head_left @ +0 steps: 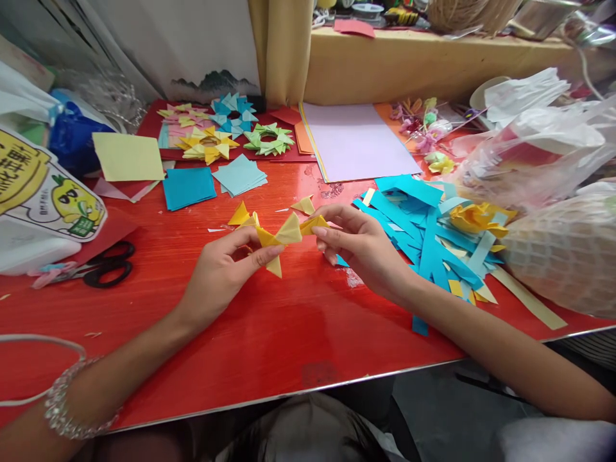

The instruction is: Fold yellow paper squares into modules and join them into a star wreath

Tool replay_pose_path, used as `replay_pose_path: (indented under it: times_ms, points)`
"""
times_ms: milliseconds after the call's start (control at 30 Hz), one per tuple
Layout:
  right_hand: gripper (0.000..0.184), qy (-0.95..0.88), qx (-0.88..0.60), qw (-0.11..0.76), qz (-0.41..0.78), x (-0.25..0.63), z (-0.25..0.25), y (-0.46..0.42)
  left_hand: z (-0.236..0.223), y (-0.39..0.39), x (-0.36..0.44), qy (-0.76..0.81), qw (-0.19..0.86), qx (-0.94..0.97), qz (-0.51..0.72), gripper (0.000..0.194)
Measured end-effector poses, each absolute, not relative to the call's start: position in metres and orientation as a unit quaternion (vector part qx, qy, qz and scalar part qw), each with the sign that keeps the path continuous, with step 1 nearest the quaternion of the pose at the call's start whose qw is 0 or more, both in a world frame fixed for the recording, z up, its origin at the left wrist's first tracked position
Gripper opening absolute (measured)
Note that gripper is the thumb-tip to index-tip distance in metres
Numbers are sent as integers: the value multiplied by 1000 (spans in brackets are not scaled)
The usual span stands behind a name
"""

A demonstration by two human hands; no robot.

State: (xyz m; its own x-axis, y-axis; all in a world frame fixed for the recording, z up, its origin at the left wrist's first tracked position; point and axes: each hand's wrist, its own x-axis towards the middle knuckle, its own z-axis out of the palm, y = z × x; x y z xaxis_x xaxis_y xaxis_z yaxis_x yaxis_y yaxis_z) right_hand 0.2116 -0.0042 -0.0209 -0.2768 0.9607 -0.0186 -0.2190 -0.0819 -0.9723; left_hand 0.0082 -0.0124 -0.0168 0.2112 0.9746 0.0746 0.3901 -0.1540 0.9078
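My left hand point(226, 273) pinches a partly joined ring of folded paper point(287, 230) in yellow and pale yellow between thumb and fingers, above the red table. My right hand point(356, 240) pinches a darker yellow folded paper piece point(314, 224), whose tip meets the right end of the joined pieces. Whether that tip is tucked inside cannot be made out. Just behind the hands, a loose pale yellow folded piece point(304, 205) lies on the table. Finished folded-paper rings point(208, 145) in yellow, green, blue and pink sit farther back.
Blue and yellow paper strips point(428, 237) are heaped at right beside plastic bags point(543, 141). Square paper stacks point(189, 188) and lilac sheets point(359, 141) lie behind. Black-handled scissors point(108, 264) rest at left. The red table's point(269, 359) front edge runs close to me.
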Motion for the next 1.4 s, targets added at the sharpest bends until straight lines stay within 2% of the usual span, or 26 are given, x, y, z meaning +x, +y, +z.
replay_pose_path:
  times_ms: [233, 433, 633, 700, 833, 900, 1033, 1200, 1400]
  points:
    - [15, -500, -403, 426, 638, 213, -25, -2, -19, -13, 12, 485, 501, 606, 383, 24]
    - [15, -597, -361, 409, 588, 211, -17, -9, -20, -13, 11, 488, 492, 637, 337, 26]
    - [44, -610, -353, 429, 565, 210, -14, -13, -14, -17, 13, 476, 503, 647, 320, 15]
    - [41, -601, -354, 443, 563, 210, -12, -14, -13, -17, 13, 469, 497, 644, 345, 13]
    - [17, -632, -350, 455, 521, 210, -6, -18, -14, -17, 11, 461, 458, 655, 386, 8]
    - [11, -664, -357, 458, 471, 210, -4, -22, -14, -17, 10, 463, 439, 661, 394, 7]
    - [9, -712, -363, 466, 381, 210, -4, -26, -14, -19, 9, 462, 432, 665, 398, 8]
    - [12, -729, -343, 482, 345, 211, -6, -27, -13, -20, 10, 436, 438, 669, 412, 5]
    - [11, -750, -358, 462, 309, 211, -3, -29, -12, -20, 10, 430, 433, 677, 412, 7]
